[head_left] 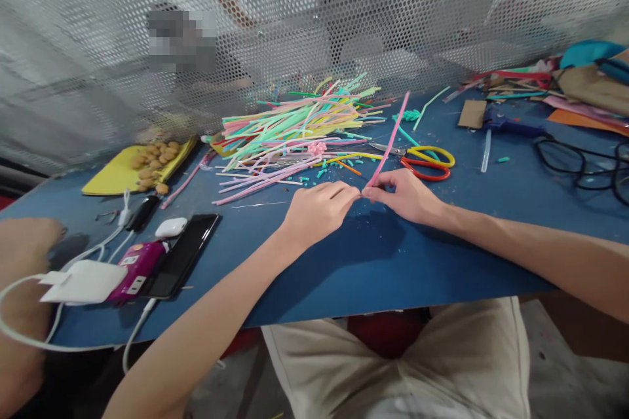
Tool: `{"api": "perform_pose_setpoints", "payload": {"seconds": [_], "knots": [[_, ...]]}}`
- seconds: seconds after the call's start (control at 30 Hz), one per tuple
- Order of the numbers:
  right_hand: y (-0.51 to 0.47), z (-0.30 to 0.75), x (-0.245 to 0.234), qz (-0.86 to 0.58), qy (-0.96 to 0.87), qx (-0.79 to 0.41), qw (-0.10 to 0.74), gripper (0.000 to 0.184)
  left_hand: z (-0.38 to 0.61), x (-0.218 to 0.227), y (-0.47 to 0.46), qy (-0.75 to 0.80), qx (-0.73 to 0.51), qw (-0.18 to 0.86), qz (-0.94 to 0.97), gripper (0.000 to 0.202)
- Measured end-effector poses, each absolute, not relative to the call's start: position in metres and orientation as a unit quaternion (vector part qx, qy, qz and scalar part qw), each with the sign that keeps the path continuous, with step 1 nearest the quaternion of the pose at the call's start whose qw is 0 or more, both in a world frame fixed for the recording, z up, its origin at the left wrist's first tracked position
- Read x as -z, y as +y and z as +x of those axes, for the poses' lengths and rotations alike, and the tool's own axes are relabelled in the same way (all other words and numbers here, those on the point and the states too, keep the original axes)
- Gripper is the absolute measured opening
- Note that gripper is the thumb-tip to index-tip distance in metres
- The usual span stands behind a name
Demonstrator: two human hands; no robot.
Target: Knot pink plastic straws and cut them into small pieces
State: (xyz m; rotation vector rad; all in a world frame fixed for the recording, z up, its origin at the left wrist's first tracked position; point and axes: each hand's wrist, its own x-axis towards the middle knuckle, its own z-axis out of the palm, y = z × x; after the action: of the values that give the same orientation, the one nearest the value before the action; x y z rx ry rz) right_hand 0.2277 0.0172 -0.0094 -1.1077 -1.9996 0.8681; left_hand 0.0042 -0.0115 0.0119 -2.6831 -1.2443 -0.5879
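Note:
A long pink pipe cleaner [392, 137] rises at a slant from the fingers of my right hand [405, 195], which is closed in a pinch near its lower end. My left hand [319, 213] is closed too, its fingertips meeting the right ones at that lower end, which the fingers mostly hide. Just beyond my right hand lie scissors [426, 160] with one yellow and one red handle. A big heap of pastel pipe cleaners [299, 121] spreads behind my left hand. On it sits a small pink curled piece [317, 148], with short teal clippings [322, 173] in front.
A teal curled piece [410, 116] lies behind the scissors. To the right are a blue glue gun [514, 124] with a black cord and a glue stick [486, 150]. At left are a phone [183, 255], a purple power block [140, 268], cables and another person's arm [24, 275].

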Motion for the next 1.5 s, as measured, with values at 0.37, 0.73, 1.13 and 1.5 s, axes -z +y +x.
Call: {"api": "perform_pose_setpoints", "payload": {"seconds": [0.37, 0.73, 1.13, 1.5], "knots": [[0.019, 0.227, 0.014, -0.385, -0.812, -0.223, 0.378, 0.023, 0.008, -0.023, -0.01, -0.492, 0.258, -0.23, -0.799, 0.039], [0.017, 0.226, 0.015, -0.374, -0.831, -0.177, 0.371, 0.022, 0.005, -0.025, -0.003, -0.474, 0.217, -0.372, -0.768, 0.038], [0.015, 0.225, 0.013, -0.427, -0.787, -0.287, 0.342, 0.025, 0.012, -0.016, -0.014, -0.394, 0.114, 0.135, -0.902, 0.03], [0.017, 0.229, 0.008, -0.43, -0.775, -0.285, 0.364, 0.024, 0.008, -0.009, -0.003, -0.371, 0.214, 0.108, -0.897, 0.025]]}}
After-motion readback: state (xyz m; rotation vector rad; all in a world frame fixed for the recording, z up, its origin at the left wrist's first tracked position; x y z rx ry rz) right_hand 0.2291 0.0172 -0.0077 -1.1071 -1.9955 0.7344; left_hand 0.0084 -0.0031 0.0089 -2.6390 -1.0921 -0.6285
